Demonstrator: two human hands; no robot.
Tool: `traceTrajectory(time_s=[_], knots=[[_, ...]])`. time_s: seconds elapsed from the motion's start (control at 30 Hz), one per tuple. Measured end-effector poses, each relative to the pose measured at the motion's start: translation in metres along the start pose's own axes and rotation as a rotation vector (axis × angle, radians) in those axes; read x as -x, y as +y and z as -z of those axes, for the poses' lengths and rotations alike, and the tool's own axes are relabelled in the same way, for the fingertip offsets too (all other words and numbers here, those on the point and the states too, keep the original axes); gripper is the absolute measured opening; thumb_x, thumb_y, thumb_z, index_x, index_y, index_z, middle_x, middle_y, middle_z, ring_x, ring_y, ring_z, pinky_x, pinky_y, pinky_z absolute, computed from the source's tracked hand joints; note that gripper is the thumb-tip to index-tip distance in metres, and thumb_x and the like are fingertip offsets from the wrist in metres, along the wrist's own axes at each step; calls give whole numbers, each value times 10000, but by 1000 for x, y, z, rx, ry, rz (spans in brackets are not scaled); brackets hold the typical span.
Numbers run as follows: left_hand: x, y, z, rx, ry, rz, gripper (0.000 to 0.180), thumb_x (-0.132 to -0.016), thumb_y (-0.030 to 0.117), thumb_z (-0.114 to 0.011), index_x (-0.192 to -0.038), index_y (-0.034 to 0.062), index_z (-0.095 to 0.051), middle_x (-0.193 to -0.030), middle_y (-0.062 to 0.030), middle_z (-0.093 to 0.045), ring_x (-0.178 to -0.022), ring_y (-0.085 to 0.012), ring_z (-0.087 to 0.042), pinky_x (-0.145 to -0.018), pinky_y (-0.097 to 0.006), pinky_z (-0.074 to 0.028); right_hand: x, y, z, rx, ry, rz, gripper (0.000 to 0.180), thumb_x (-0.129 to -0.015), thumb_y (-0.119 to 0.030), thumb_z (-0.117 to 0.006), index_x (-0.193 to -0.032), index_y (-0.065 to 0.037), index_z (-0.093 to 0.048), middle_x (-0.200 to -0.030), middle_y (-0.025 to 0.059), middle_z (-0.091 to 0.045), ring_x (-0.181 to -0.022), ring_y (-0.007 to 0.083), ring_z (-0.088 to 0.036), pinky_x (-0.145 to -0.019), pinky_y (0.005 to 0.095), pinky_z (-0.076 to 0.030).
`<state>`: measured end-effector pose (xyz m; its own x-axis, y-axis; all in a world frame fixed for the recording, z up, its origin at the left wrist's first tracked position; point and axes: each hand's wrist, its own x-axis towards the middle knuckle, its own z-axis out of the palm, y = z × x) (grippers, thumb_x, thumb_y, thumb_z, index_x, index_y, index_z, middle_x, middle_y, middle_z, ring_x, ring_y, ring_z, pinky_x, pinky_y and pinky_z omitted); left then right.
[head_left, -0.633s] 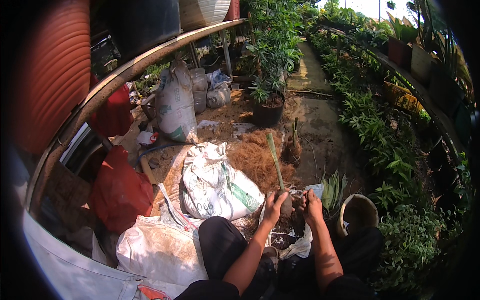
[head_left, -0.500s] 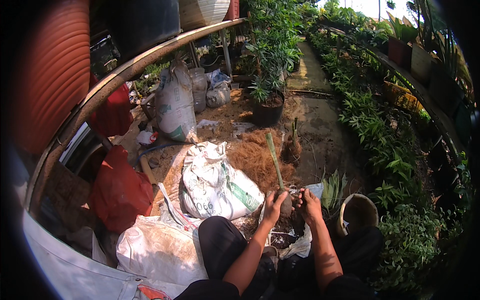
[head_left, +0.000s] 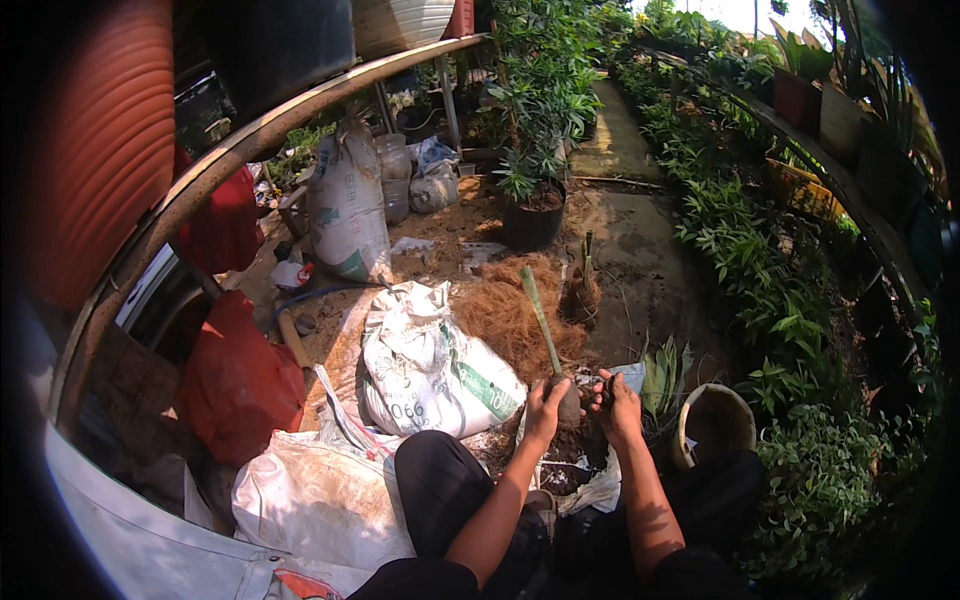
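My left hand (head_left: 543,415) is closed around the base of a plant cutting (head_left: 541,318), a thick green stem with a cut top and a brown, rounded lower end. The stem stands nearly upright, leaning a little left. To its right, my right hand (head_left: 622,408) has its fingers curled around a small dark clump of soil (head_left: 603,394), apart from the stem. Below both hands, an opened white sack (head_left: 600,490) holds dark soil (head_left: 568,478). Beyond the hands lies a heap of brown coconut fibre (head_left: 505,312), with another cut plant (head_left: 584,290) standing beside it.
A full white sack (head_left: 430,365) and a stained one (head_left: 315,490) lie to my left, near a red bag (head_left: 245,365). At right are an upright pot (head_left: 715,425) and cut leaves (head_left: 665,378). A potted shrub (head_left: 535,215) stands ahead; a rusty rail (head_left: 270,112) curves at left.
The cutting's top has tipped slightly left. My right hand has turned a little, its fingers raised, and the dark clump in them shows more. The left hand keeps its hold.
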<state>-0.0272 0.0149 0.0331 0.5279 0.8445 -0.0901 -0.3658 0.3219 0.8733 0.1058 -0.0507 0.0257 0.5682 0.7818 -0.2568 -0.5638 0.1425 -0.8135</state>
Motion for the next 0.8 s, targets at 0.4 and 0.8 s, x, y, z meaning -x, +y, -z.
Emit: traceTrajectory(time_s=[0.4, 0.8], knots=[[-3, -5, 1, -2, 75, 22, 355, -932, 357, -589, -1032, 18, -558, -854, -120, -663, -641, -222, -663, -601, -342, -560, -1, -3, 1, -37, 21, 44, 341, -1019, -376, -482, -1066, -46, -553, -743, 3, -542, -633, 99, -498, -577, 251, -439], [-6, -6, 2, -5, 65, 17, 420, -956, 427, -500, -1045, 21, -554, -841, -133, -653, -626, -240, -666, -571, -326, -534, -9, 12, 20, 23, -21, 34, 232, -1009, -290, -527, -1048, -62, -538, -752, -1, -524, -649, 101, -495, -587, 262, -434]])
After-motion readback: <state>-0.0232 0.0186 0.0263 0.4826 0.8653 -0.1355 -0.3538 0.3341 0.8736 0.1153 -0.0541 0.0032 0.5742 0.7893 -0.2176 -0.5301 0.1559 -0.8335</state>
